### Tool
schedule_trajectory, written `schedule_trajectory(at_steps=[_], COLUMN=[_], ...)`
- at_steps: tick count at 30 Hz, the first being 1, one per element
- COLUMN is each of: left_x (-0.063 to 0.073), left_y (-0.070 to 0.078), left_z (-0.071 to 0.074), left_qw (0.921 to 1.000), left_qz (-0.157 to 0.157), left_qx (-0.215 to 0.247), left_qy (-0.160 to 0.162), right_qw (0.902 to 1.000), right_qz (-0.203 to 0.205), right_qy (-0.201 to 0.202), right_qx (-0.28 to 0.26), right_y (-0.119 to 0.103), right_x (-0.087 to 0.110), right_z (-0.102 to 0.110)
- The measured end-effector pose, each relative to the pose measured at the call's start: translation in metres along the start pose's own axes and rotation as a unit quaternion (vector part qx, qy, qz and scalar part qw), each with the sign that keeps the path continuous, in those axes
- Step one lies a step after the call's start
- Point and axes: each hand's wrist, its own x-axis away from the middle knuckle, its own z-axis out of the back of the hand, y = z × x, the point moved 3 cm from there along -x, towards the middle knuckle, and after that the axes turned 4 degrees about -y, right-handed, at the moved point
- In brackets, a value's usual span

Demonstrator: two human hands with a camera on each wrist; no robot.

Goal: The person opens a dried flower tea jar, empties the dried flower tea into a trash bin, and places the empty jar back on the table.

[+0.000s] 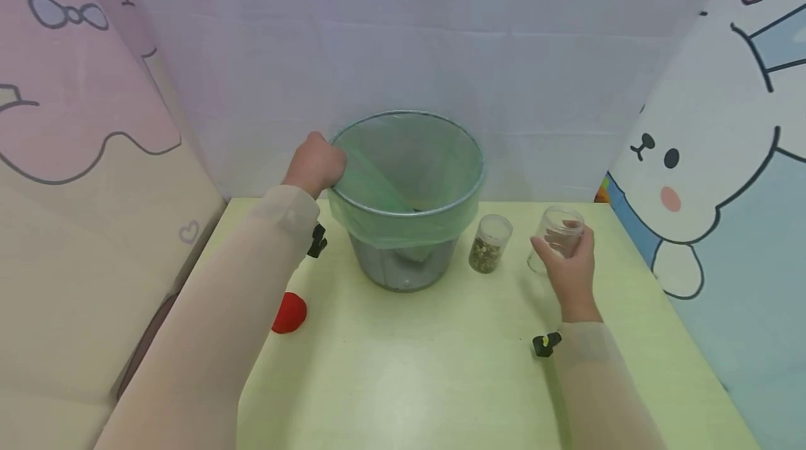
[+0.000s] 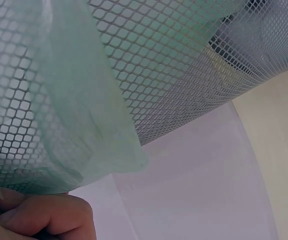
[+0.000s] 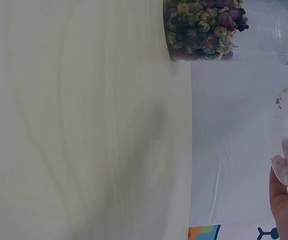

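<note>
My left hand (image 1: 317, 162) grips the rim of a grey mesh waste bin (image 1: 403, 268), at its left side. A thin green bin bag (image 1: 456, 215) lines the bin and folds down over the outside. In the left wrist view, curled fingers (image 2: 54, 215) hold the bag's lower edge. My right hand (image 1: 571, 273) grips a clear jar (image 1: 551, 215) between thumb and fingers, at the right of the table. Dark bits cling to one end of this jar in the right wrist view. Beside it, a second clear jar (image 1: 486, 251) holds dried flower buds (image 3: 206, 30).
A red round thing (image 1: 291, 313) lies on the pale yellow table (image 1: 403, 366), partly behind my left sleeve. A plain curtain (image 1: 403, 51) hangs behind the bin, with printed cloths at both sides. Small black cameras sit at both wrists.
</note>
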Motion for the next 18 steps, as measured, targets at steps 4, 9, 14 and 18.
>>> schedule_trajectory(at_steps=[4, 9, 14, 18], left_x=[-0.001, -0.003, -0.002, -0.002], left_y=[0.0, -0.001, -0.002, -0.001], left_z=[-0.001, -0.001, -0.001, -0.001], left_qw=[1.0, 0.9998, 0.9998, 0.9998], left_qz=[-0.003, -0.01, -0.013, -0.014], left_qx=[-0.007, -0.015, -0.011, -0.012], left_qy=[-0.001, -0.002, 0.0, 0.003], right_qw=[0.9995, 0.9974, 0.9966, 0.9959], right_qz=[-0.004, -0.025, -0.041, -0.04], right_qy=[-0.003, -0.012, -0.029, -0.044], right_qx=[0.031, 0.067, 0.065, 0.068], right_y=[0.001, 0.003, 0.007, 0.011], right_x=[0.0, 0.003, 0.006, 0.005], right_z=[0.002, 0.004, 0.005, 0.005])
